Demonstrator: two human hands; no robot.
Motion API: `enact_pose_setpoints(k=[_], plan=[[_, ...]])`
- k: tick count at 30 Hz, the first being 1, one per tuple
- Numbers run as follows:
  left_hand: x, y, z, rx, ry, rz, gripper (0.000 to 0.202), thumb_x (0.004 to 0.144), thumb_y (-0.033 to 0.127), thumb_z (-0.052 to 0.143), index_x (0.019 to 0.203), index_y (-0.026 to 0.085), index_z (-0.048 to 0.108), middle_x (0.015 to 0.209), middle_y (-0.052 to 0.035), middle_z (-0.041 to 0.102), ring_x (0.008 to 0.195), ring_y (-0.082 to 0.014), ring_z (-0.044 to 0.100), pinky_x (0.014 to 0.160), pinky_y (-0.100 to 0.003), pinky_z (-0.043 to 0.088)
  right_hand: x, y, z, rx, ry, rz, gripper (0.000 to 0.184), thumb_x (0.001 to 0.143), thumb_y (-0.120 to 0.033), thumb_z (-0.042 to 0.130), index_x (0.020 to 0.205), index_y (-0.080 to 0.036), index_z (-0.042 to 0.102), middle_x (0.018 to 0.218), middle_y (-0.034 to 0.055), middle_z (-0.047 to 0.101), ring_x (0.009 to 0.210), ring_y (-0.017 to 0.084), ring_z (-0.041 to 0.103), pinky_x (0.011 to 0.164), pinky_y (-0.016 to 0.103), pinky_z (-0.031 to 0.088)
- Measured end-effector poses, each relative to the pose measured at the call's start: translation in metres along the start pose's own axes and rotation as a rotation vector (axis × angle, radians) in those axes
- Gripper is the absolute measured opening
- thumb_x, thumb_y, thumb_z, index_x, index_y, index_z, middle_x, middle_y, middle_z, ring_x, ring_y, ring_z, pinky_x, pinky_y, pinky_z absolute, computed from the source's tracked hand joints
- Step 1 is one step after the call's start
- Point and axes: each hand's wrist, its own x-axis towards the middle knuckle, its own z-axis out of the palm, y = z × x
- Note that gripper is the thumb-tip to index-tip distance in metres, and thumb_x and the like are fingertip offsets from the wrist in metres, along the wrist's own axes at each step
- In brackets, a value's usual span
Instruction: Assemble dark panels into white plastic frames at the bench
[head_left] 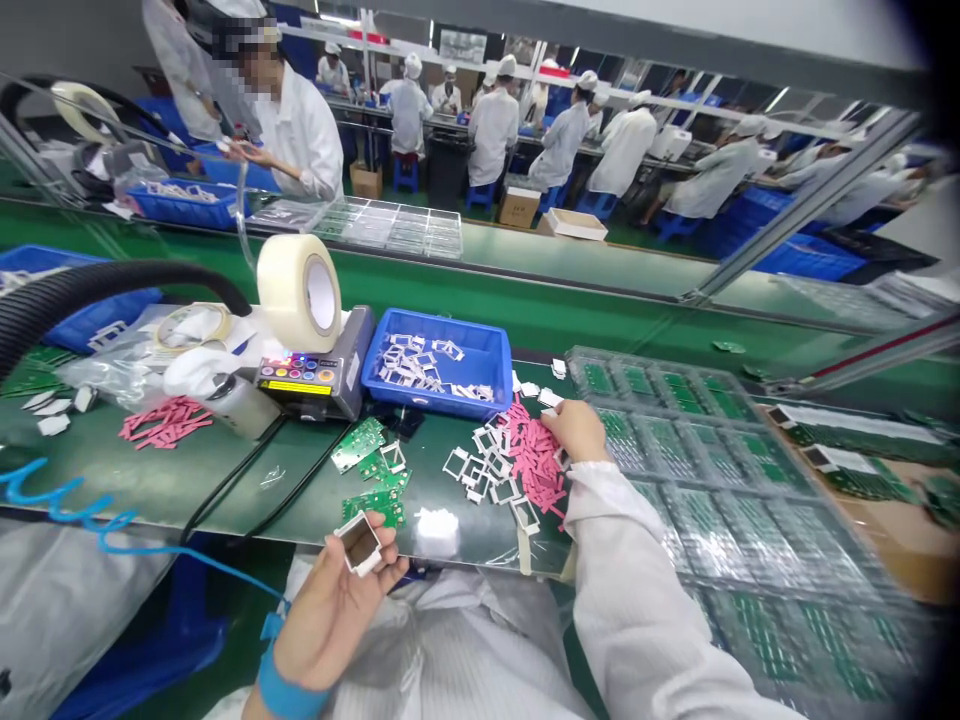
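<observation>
My left hand (352, 585), a blue band on its wrist, holds a white frame with a dark display panel (361, 546) between thumb and fingers at the table's front edge. My right hand (579, 432) reaches over the pile of pink strips (534, 462), its fingers drawn together at the top of the pile. What lies between those fingertips is hidden. Empty white frames (491, 462) are heaped left of the strips, and small white pieces (550, 397) lie just beyond my right fingertips. Green circuit boards (375, 485) lie beyond my left hand.
A blue bin (439, 400) of white frames stands behind the piles. Clear trays (679, 440) with green boards cover the right side. Left are a grey control box (349, 375), a tape roll (296, 292), a black hose (112, 285) and cables. Several people work beyond.
</observation>
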Motion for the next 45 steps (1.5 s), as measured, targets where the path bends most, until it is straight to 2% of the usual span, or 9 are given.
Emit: enact_pose_setpoints(k=[13,21,27,30,32,34,37,39,45], plan=[[-0.004,0.020,0.003,0.031,0.044,0.136,0.038,0.067,0.046,0.071,0.091,0.016,0.071,0.080,-0.0043,0.071,0.073,-0.0149,0.061,0.078,-0.034,0.052,-0.027,-0.012,-0.008,0.435,0.125,-0.470,0.027,0.079,-0.035,0.051,0.096,-0.016,0.061,0.086,0.0050,0.068,0.072,0.017,0.059,0.068,0.029,0.044],[-0.007,0.018,0.001,0.036,0.031,0.160,0.038,0.070,0.047,0.067,0.094,0.018,0.070,0.083,-0.0038,0.072,0.072,-0.0141,0.061,0.077,-0.033,0.051,-0.037,-0.016,-0.001,0.536,0.130,-0.527,0.027,0.078,-0.041,0.049,0.082,-0.017,0.061,0.067,0.0049,0.065,0.058,0.018,0.057,0.058,0.030,0.042],[-0.005,0.017,0.003,0.103,-0.065,0.133,0.037,0.074,0.049,0.063,0.093,0.018,0.071,0.095,-0.0079,0.073,0.095,-0.0210,0.063,0.092,-0.039,0.046,-0.064,-0.021,-0.024,0.591,0.213,-0.590,0.022,0.081,-0.039,0.050,0.078,-0.019,0.058,0.093,0.0089,0.066,0.081,0.022,0.060,0.069,0.034,0.044],[-0.006,0.015,0.013,0.184,-0.203,0.058,0.044,0.073,0.052,0.062,0.094,0.015,0.071,0.122,-0.0150,0.063,0.121,-0.0305,0.049,0.104,-0.045,0.035,-0.105,-0.048,-0.043,0.661,0.029,-0.831,0.018,0.085,-0.036,0.053,0.081,-0.021,0.063,0.080,0.0026,0.067,0.073,0.016,0.061,0.065,0.028,0.046],[-0.009,0.014,0.020,0.193,-0.302,-0.004,0.044,0.069,0.051,0.067,0.093,0.014,0.072,0.127,-0.0157,0.059,0.123,-0.0329,0.048,0.105,-0.047,0.033,-0.134,-0.074,-0.053,0.716,-0.188,-1.172,0.018,0.089,-0.030,0.051,0.085,-0.021,0.066,0.078,0.0018,0.067,0.074,0.014,0.060,0.067,0.025,0.046],[-0.013,0.014,0.026,0.185,-0.352,-0.028,0.043,0.064,0.049,0.071,0.087,0.014,0.073,0.113,-0.0140,0.067,0.113,-0.0306,0.056,0.103,-0.047,0.036,-0.156,-0.100,-0.060,0.734,-0.348,-1.444,0.019,0.092,-0.027,0.048,0.093,-0.020,0.066,0.079,0.0022,0.067,0.075,0.012,0.057,0.070,0.025,0.046],[-0.020,0.017,0.030,0.202,-0.323,0.005,0.042,0.060,0.050,0.074,0.078,0.012,0.074,0.085,-0.0076,0.068,0.090,-0.0222,0.063,0.099,-0.043,0.041,-0.174,-0.128,-0.061,0.736,-0.455,-1.604,0.022,0.093,-0.029,0.046,0.100,-0.018,0.064,0.079,0.0021,0.067,0.074,0.012,0.055,0.072,0.026,0.046],[-0.024,0.020,0.030,0.209,-0.278,0.057,0.040,0.059,0.050,0.075,0.074,0.013,0.074,0.079,-0.0051,0.064,0.086,-0.0195,0.062,0.098,-0.041,0.041,-0.180,-0.137,-0.057,0.753,-0.401,-1.589,0.021,0.092,-0.028,0.048,0.102,-0.018,0.063,0.082,0.0026,0.068,0.076,0.013,0.057,0.071,0.027,0.047],[-0.030,0.023,0.023,0.295,-0.177,0.205,0.048,0.055,0.057,0.072,0.074,0.013,0.073,0.083,-0.0072,0.057,0.081,-0.0223,0.057,0.081,-0.038,0.046,-0.205,-0.134,-0.031,0.812,0.087,-1.343,0.019,0.086,-0.018,0.056,0.104,-0.023,0.064,0.087,0.0037,0.072,0.077,0.017,0.065,0.068,0.033,0.052]])
